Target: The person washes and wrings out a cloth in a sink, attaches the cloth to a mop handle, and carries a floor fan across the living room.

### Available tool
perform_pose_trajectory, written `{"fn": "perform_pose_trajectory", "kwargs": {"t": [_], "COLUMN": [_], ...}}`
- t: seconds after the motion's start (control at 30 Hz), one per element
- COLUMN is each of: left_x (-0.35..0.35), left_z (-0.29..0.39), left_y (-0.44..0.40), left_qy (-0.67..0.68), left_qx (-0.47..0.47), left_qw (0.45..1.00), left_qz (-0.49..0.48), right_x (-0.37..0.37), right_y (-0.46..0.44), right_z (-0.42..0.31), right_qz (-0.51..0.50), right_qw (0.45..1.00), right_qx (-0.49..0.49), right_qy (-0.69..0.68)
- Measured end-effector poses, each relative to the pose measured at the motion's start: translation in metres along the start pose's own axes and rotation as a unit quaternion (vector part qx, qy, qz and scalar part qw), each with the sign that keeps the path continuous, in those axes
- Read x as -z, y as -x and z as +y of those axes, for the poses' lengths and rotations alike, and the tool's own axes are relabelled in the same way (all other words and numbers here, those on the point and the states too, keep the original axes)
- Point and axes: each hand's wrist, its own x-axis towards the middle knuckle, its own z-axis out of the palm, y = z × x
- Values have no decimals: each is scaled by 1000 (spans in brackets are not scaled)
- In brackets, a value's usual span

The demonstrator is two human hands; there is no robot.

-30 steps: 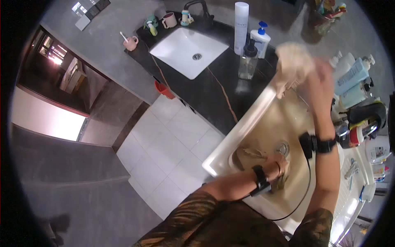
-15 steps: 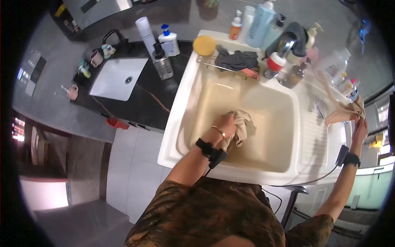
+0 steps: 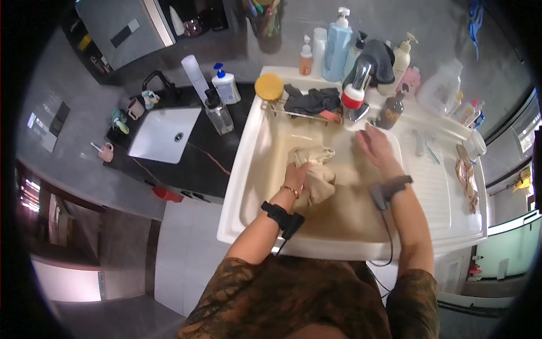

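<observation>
In the large cream sink (image 3: 257, 164), my left hand (image 3: 296, 176) grips a crumpled beige cloth (image 3: 319, 183), part of which hangs below the fingers. My right hand (image 3: 377, 148) is raised over the sink's right back corner, fingers stretched out and holding nothing. It is close to the faucet (image 3: 354, 97) with its red ring, and to a dark pump bottle (image 3: 391, 110). A second beige cloth (image 3: 466, 179) lies at the far right edge of the ribbed washboard (image 3: 423, 192).
A wire rack (image 3: 302, 113) with dark cloths (image 3: 312, 103) spans the sink's back, beside a round yellow item (image 3: 269, 87). Several bottles (image 3: 337, 51) line the rear ledge. Left is a black counter (image 3: 209, 152) with a small white basin (image 3: 164, 135). Cables hang from both wrist straps.
My right hand has let go of the second beige cloth at the far right and moved left over the sink. My left hand has shifted slightly left with its cloth.
</observation>
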Motion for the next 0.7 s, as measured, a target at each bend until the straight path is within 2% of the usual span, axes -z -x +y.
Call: {"fn": "perform_pose_trajectory", "kwargs": {"t": [0.07, 0.13, 0.17, 0.23, 0.27, 0.33, 0.37, 0.4, 0.43, 0.5, 0.53, 0.6, 0.67, 0.7], "left_x": [2, -8, -12, -4, 0, 10, 14, 6, 2, -3, -4, -3, -4, -3], "left_z": [-2, 11, 17, 9, 7, 5, 3, 15, 20, 20, 14, 7, 5, 5], "left_y": [-2, 12, 18, 8, 4, -8, -10, 2, 5, 7, 3, 1, 1, 0], "left_qy": [-19, -59, -78, -39, -20, -34, -38, 29, 28, 26, -15, -15, -31, -48], "left_qx": [2, -11, -15, -28, -32, -27, -21, -35, -51, -82, -115, -98, -79, -68], "left_qw": [1000, 998, 997, 998, 999, 998, 997, 999, 998, 996, 991, 994, 996, 996], "left_qz": [17, 17, 18, 29, 35, 51, 60, 28, 27, 25, 69, 49, 39, 39], "right_x": [-22, -38, -39, -28, -21, 11, 31, 34, 35, 60, 65, 68, 39, 25], "right_y": [-43, -73, -82, -88, -74, -85, -97, -83, -69, -82, -83, -90, -71, -61], "right_z": [13, 20, 24, 28, 23, 27, 34, 23, 7, -6, -7, -10, -6, -3], "right_qz": [-27, -50, -54, -78, -97, -104, -86, -28, 30, 89, 30, -8, -16, -8], "right_qw": [992, 981, 983, 988, 969, 983, 994, 999, 999, 987, 954, 809, 920, 955], "right_qx": [2, 32, 54, 131, 184, 102, -35, -17, 4, 52, 151, 360, 275, 236], "right_qy": [-121, -183, -166, -7, 132, 110, -50, -31, -10, 125, 257, 465, 280, 177]}}
